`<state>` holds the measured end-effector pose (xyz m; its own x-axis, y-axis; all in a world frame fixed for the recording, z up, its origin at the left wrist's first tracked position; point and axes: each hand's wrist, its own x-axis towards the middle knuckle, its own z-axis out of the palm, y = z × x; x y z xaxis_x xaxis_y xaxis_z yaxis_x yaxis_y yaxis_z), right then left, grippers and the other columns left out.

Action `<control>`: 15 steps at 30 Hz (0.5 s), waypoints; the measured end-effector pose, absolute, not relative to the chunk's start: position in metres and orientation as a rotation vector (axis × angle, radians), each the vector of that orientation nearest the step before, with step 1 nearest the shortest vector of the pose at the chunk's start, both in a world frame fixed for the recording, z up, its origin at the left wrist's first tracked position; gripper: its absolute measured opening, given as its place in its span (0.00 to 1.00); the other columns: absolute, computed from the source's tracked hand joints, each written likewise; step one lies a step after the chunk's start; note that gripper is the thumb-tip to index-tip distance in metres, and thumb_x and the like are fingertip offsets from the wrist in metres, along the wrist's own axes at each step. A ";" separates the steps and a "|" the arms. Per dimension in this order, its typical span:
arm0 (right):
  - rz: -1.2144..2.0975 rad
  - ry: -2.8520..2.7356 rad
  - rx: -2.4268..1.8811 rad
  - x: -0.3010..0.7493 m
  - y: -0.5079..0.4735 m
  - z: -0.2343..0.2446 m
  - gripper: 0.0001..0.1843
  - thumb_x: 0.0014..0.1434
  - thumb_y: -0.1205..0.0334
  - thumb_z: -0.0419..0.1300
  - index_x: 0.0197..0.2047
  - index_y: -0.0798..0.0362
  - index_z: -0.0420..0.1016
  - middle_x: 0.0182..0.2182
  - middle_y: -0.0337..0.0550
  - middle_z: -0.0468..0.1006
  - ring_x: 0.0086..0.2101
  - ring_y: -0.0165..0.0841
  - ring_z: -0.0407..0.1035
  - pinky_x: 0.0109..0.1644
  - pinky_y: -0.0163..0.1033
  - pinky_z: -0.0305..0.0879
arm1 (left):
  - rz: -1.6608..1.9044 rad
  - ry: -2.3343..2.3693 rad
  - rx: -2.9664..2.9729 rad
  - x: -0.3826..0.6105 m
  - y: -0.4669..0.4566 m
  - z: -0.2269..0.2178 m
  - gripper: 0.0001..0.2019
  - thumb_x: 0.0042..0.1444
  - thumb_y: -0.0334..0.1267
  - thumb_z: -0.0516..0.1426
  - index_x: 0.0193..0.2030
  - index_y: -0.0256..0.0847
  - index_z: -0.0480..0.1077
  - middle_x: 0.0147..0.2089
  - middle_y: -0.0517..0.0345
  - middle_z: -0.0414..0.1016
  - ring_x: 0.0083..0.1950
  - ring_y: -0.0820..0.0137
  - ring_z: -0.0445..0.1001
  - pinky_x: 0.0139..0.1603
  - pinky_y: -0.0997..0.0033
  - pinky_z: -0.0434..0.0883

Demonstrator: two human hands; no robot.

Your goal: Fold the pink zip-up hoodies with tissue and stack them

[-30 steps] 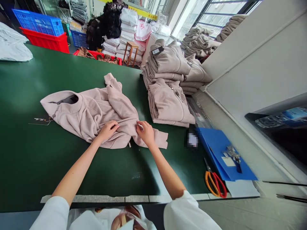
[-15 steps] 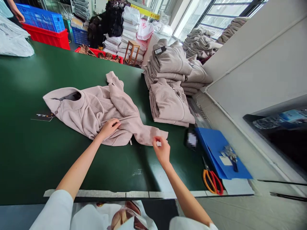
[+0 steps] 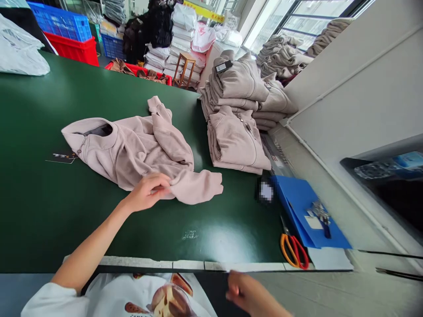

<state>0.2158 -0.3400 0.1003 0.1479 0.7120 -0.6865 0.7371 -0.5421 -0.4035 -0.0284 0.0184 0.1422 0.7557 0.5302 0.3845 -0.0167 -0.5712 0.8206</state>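
A pale pink-beige zip sweatshirt lies crumpled on the green table, its collar to the left and one sleeve cuff pointing right. My left hand pinches the fabric at the garment's lower edge, fingers closed on it. My right hand is down below the table's front edge, away from the garment, blurred, with its fingers curled; I cannot make out anything in them. A black hang tag lies on the table beside the collar.
Stacks of folded beige sweatshirts stand at the table's far right. A blue folder with clips and orange-handled scissors lie at the right front. Red and blue crates and bagged garments fill the background. A white plastic bag sits far left.
My right hand let go of the sleeve area and drew back toward me, below the table edge. My left hand slid down to the hem and gripped it.
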 end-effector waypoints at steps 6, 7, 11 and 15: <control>-1.014 2.046 2.732 0.282 -0.178 0.151 0.17 0.60 0.44 0.54 0.34 0.48 0.71 0.27 0.40 0.74 0.29 0.35 0.67 0.35 0.40 0.63 | -0.316 0.518 2.076 -0.143 -0.021 0.168 0.10 0.61 0.43 0.56 0.32 0.45 0.74 0.36 0.58 0.78 0.40 0.66 0.74 0.41 0.70 0.70; -1.012 2.115 2.767 0.288 -0.148 0.148 0.18 0.60 0.43 0.54 0.34 0.48 0.71 0.27 0.40 0.74 0.30 0.35 0.67 0.35 0.39 0.64 | -0.450 0.642 2.037 -0.159 -0.019 0.162 0.09 0.59 0.43 0.56 0.33 0.44 0.74 0.35 0.58 0.78 0.38 0.66 0.75 0.37 0.71 0.69; -0.925 2.071 2.991 0.297 -0.021 0.112 0.16 0.61 0.47 0.55 0.39 0.52 0.72 0.35 0.45 0.79 0.38 0.36 0.72 0.45 0.39 0.67 | -0.276 0.897 1.944 -0.187 0.012 0.143 0.14 0.62 0.48 0.53 0.41 0.43 0.75 0.37 0.59 0.79 0.39 0.66 0.76 0.39 0.71 0.70; -0.888 1.726 3.104 0.281 0.077 0.089 0.26 0.63 0.43 0.55 0.53 0.56 0.70 0.53 0.54 0.76 0.50 0.40 0.72 0.52 0.40 0.66 | 0.460 1.403 1.947 -0.164 0.073 0.131 0.17 0.62 0.51 0.51 0.46 0.42 0.71 0.49 0.53 0.78 0.52 0.61 0.76 0.54 0.62 0.71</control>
